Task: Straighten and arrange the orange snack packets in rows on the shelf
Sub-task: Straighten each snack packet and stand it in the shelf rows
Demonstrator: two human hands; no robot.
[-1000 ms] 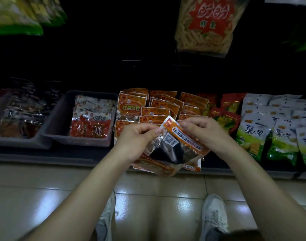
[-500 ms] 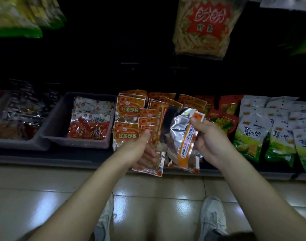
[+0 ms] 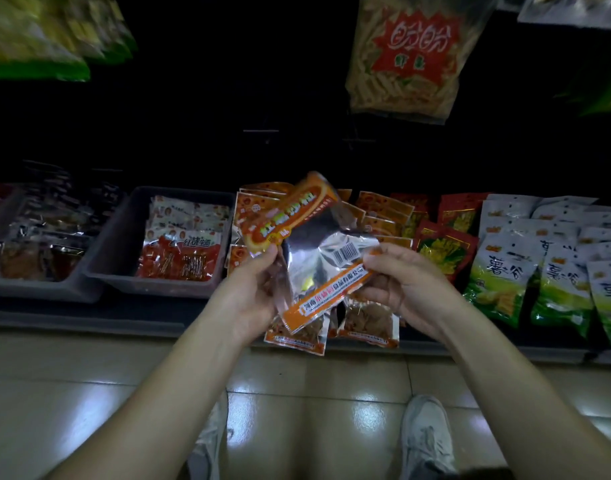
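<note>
My left hand (image 3: 252, 296) pinches the near corner of one orange snack packet (image 3: 290, 213), tilted with its printed face up. My right hand (image 3: 411, 289) curls round the right edge of a second packet (image 3: 325, 261), turned silver back and barcode toward me. Both are held above the near shelf edge (image 3: 72, 317), two more packets (image 3: 366, 320) hang just beneath them, and the remaining orange packets (image 3: 383, 211) lie overlapped on the shelf behind, right of a grey bin (image 3: 124, 278).
</note>
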